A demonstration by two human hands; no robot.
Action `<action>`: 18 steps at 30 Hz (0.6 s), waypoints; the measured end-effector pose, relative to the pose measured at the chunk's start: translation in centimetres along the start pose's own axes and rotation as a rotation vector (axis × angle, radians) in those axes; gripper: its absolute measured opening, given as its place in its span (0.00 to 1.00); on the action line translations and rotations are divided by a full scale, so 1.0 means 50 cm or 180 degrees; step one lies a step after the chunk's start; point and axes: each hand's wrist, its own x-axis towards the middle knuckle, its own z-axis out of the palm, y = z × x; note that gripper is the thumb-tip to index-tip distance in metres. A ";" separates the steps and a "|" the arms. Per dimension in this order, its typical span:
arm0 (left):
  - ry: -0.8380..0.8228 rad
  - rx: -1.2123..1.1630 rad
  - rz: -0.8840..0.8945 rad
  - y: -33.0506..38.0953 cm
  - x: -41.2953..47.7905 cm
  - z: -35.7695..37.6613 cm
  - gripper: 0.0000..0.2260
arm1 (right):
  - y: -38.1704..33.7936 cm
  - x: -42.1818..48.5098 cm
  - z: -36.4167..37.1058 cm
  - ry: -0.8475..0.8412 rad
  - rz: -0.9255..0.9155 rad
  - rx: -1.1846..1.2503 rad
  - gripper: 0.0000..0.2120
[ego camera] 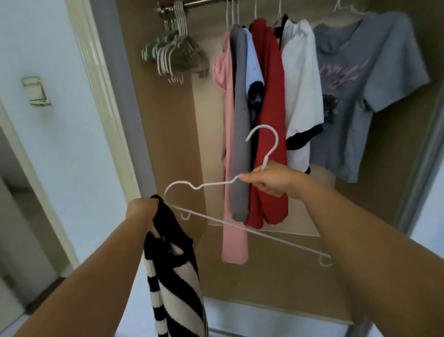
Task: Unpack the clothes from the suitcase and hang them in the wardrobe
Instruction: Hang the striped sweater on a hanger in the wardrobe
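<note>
A black-and-white striped top (173,276) hangs bunched from the left hand (140,209), which grips its upper end. The right hand (269,179) grips a white hanger (271,154) by its neck, in front of the open wardrobe (168,144), where shirts (271,108) hang beside spare hangers (175,53).

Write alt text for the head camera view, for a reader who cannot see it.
A person's right hand holds an empty white hanger by its neck while the left hand grips a black-and-white striped garment at the hanger's end, in front of an open wardrobe. Several tops hang on its rail, with a bunch of spare hangers at the left.
</note>
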 end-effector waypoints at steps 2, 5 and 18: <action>0.0190 0.0677 0.0404 -0.006 -0.010 -0.012 0.17 | -0.011 -0.017 0.003 -0.0169 0.0038 -0.0083 0.25; 0.0270 0.1150 0.0781 -0.007 -0.022 -0.033 0.18 | -0.032 -0.027 0.017 -0.0352 0.0096 -0.0199 0.25; 0.0280 0.1178 0.0765 -0.006 -0.012 -0.101 0.16 | -0.082 -0.011 0.085 -0.0527 0.0112 -0.0386 0.24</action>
